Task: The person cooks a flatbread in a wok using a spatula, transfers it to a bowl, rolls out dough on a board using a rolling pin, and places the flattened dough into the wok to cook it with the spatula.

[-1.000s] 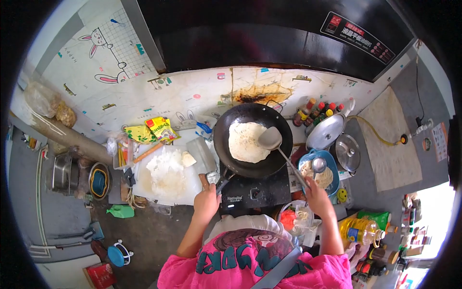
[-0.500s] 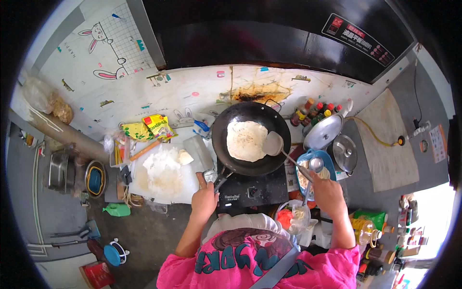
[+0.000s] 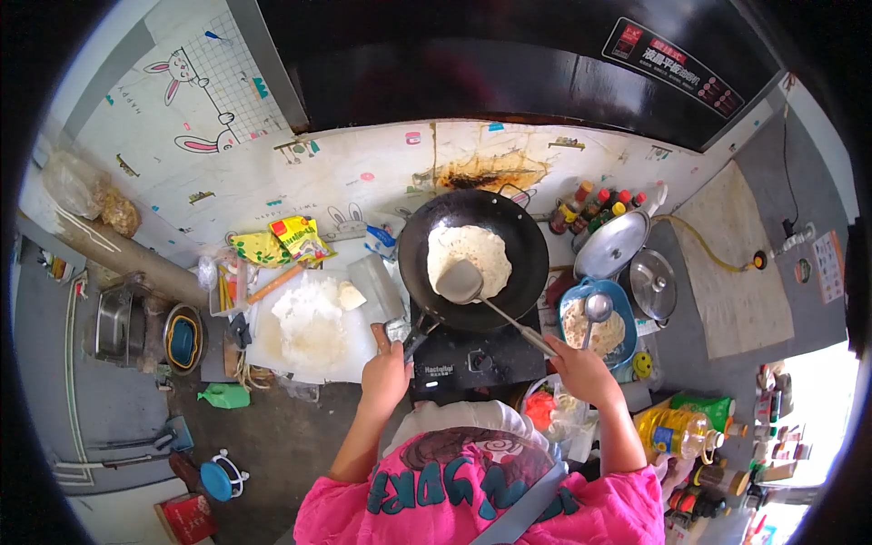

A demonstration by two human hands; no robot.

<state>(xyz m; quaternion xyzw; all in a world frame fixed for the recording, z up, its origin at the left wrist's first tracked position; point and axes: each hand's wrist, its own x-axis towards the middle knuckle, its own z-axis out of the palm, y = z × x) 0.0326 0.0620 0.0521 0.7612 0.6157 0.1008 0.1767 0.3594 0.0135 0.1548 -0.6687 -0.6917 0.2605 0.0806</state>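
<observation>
A black wok [image 3: 529,245] sits on the stove, a round pale flatbread [image 3: 486,250] lying inside it. Around the wok's handle [image 3: 416,341] my left hand [image 3: 386,377] is closed, low and left of the pan. My right hand [image 3: 581,371] grips the long handle of a metal spatula [image 3: 460,282], whose blade rests over the lower left part of the flatbread. Just left of the wok, a cleaver [image 3: 371,283] lies at the edge of a white board [image 3: 359,354] dusted with flour; a small lump of dough [image 3: 351,295] is on it.
Right of the wok stands a blue basin [image 3: 618,350] with a pale crumbly mixture and a metal ladle [image 3: 598,309]. Behind it are a pot lid [image 3: 613,245], a lidded pot [image 3: 652,282] and several bottles [image 3: 581,213]. The black stove [image 3: 509,354] is below the wok.
The spatula blade has moved left, from the flatbread's right edge onto its lower left part. My right hand has shifted left and slightly down, uncovering more of the blue basin.
</observation>
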